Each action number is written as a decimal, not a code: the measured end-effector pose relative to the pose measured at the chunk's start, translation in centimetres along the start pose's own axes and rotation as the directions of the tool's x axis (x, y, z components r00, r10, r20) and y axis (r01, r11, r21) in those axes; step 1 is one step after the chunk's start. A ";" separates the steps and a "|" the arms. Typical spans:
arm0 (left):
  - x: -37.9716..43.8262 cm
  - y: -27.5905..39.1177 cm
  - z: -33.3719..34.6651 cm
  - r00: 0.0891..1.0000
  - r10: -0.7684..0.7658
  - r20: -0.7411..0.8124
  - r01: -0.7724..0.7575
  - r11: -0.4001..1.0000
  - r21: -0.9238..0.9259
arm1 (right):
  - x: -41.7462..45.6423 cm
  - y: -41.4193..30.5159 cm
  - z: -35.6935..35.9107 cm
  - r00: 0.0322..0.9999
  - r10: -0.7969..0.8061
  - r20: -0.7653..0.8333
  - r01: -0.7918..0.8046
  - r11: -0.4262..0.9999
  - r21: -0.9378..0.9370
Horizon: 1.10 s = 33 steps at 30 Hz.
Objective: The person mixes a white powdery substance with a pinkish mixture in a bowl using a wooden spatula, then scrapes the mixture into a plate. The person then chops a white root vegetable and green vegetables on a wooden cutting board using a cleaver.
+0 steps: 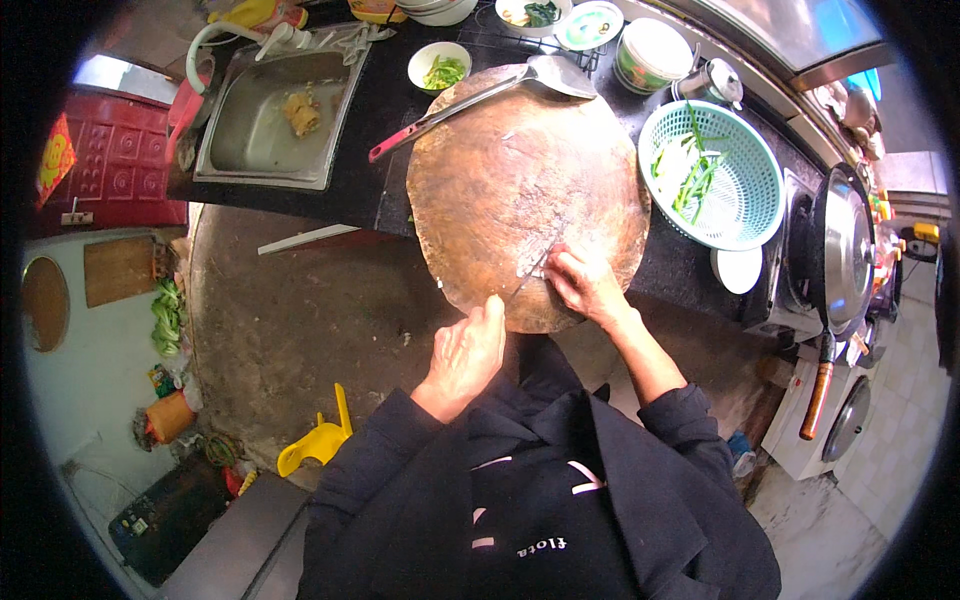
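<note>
Before me is a round wooden chopping block [517,180] with a worn top. My left hand [466,349] is a fist at its near edge, around the handle end of a knife [535,264]. The blade shows nearly edge-on as a thin dark line, and the fist hides the handle. My right hand [583,281] rests on the block to the right of the blade, fingers curled against small pale pieces of chopped food [534,268]. Those fingers partly cover the pieces. Across the far side of the block lies a metal spatula [480,97] with a red grip end.
A pale green plastic colander [750,176] with green stalks stands right of the block, above a small white bowl [736,271]. Farther right is a lidded wok [844,247], its wooden handle projecting. A steel sink [262,169] lies left. Behind the block sits a bowl of cut greens [440,66].
</note>
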<state>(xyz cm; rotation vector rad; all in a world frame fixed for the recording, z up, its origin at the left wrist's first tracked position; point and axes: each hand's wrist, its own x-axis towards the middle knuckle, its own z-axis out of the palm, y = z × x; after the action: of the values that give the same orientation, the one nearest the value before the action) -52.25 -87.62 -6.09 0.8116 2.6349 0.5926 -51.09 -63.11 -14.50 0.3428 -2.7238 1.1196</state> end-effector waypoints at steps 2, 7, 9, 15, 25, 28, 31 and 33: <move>-0.4 0.1 0.5 1.000 0.000 0.013 0.000 1.000 0.004 | -0.3 -0.1 0.5 0.998 0.009 -0.058 -0.009 1.000 -0.004; -0.6 0.7 0.5 0.995 -0.028 0.098 0.021 0.997 0.068 | -0.2 -0.7 0.4 0.990 0.039 -0.139 -0.033 0.998 0.044; -0.4 0.7 0.5 0.992 -0.028 0.120 0.017 0.996 0.088 | -0.3 -0.5 0.8 0.991 0.044 -0.128 -0.042 0.999 0.019; 5.5 1.2 3.6 0.997 0.018 0.071 -0.020 0.999 0.029 | -0.5 -0.6 0.9 0.996 0.032 -0.088 -0.036 0.998 -0.043; 1.4 -0.8 2.7 0.999 0.043 0.019 -0.045 0.995 0.087 | -0.9 -0.4 1.1 0.991 0.012 -0.132 -0.019 0.998 -0.056; 2.0 -1.0 2.2 0.996 0.068 -0.055 -0.066 0.997 0.033 | -0.9 -1.0 0.5 0.987 -0.016 -0.163 0.013 1.000 -0.018; 1.4 -1.1 2.0 0.994 0.054 -0.095 -0.053 0.998 0.017 | -1.0 -0.6 0.3 0.986 -0.023 -0.162 0.023 1.000 -0.006; 0.6 -0.5 1.2 0.998 0.026 -0.051 -0.024 0.999 0.036 | -1.2 -0.2 0.8 0.986 -0.021 -0.164 0.018 1.000 -0.017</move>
<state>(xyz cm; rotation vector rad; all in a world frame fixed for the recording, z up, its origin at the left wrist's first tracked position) -52.47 -87.31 -7.49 0.8516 2.6924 0.5821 -49.93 -63.63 -15.25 0.2623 -2.5786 1.0706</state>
